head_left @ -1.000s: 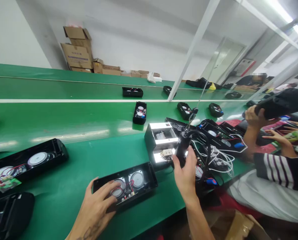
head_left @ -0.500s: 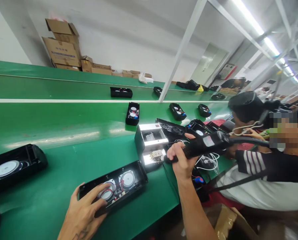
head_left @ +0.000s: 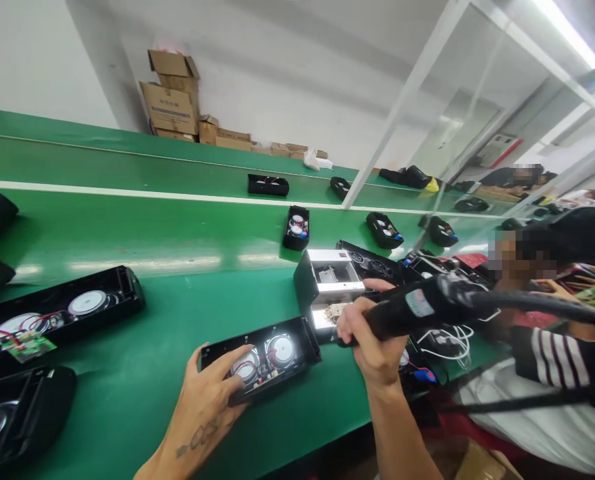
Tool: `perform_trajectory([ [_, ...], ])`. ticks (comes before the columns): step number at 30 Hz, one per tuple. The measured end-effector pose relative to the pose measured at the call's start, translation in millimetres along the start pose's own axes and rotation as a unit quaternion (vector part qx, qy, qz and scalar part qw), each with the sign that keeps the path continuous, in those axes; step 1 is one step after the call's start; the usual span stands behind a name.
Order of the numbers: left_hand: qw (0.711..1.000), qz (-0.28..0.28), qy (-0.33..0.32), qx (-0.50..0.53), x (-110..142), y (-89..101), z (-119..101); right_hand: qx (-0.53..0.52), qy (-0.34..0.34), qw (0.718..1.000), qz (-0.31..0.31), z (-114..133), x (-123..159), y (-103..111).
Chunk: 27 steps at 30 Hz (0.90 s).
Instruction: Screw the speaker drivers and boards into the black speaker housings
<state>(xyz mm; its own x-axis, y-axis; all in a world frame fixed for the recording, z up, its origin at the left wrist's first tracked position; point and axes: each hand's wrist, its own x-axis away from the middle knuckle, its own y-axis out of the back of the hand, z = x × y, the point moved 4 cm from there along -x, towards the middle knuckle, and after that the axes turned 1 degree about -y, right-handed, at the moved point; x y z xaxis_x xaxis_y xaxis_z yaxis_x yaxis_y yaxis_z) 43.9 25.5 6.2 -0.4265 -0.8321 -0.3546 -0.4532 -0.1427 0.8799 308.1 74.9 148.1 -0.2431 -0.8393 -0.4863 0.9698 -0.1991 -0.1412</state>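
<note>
My left hand (head_left: 212, 390) grips the left end of a black speaker housing (head_left: 280, 351), its fingers over the near rim. Two round speakers and thin wires show inside the open housing, which sits on the green bench. In my right hand (head_left: 370, 343) is a black electric screwdriver (head_left: 407, 308) with a thick cable at its rear. The screwdriver lies nearly level, its front end pointing at the lower opening of a screw feeder (head_left: 338, 288). My fingers hide the tip, so I cannot tell whether it touches the feeder.
More open speaker housings (head_left: 94, 303) lie at the left, one with a green circuit board (head_left: 30, 345). Others stand on the green belt (head_left: 127, 230) beyond. White cables (head_left: 450, 343) and a co-worker's striped sleeve (head_left: 552, 357) are at the right. A white post (head_left: 402, 100) rises behind.
The view has turned left, bringing more housings into sight there. The housing under my left hand is slightly nearer the feeder. The screwdriver stays in my right hand by the feeder.
</note>
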Motion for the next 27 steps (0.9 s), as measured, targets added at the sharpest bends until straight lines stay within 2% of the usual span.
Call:
perform_trajectory([
  [3, 1.0, -0.009, -0.007, -0.005, 0.0, -0.8, 0.2, 0.044, 0.062, 0.993, -0.094, -2.8, -17.7, 14.3],
  [6, 1.0, -0.017, -0.018, -0.003, 0.5, -3.3, 4.4, 0.083, 0.07, 0.986, -0.123, -19.6, -32.1, 27.8],
  [10, 1.0, -0.008, -0.018, 0.005, 0.5, -5.4, 8.0, 0.084, 0.046, 0.992, -0.082, -34.3, -33.3, 31.0],
  [13, 1.0, 0.002, -0.013, 0.01, 0.9, -5.1, 8.2, 0.083, 0.0, 0.996, -0.027, -30.9, -26.2, 26.7],
  [16, 1.0, -0.004, -0.013, 0.011, 1.6, -2.8, 6.7, 0.037, -0.06, 0.997, 0.015, -20.8, -12.5, 20.6],
  [20, 1.0, 0.001, -0.001, 0.021, 0.2, 1.8, 0.9, -0.061, -0.081, 0.994, 0.05, -3.3, 14.3, -0.4],
  [24, 0.998, 0.003, 0.041, 0.048, -4.3, 6.4, -5.8, -0.148, -0.05, 0.983, 0.099, 6.7, 41.6, -40.0],
  [27, 0.997, 0.003, 0.056, 0.062, -6.6, 7.9, -8.8, -0.173, -0.038, 0.975, 0.135, 1.5, 59.1, -67.4],
])
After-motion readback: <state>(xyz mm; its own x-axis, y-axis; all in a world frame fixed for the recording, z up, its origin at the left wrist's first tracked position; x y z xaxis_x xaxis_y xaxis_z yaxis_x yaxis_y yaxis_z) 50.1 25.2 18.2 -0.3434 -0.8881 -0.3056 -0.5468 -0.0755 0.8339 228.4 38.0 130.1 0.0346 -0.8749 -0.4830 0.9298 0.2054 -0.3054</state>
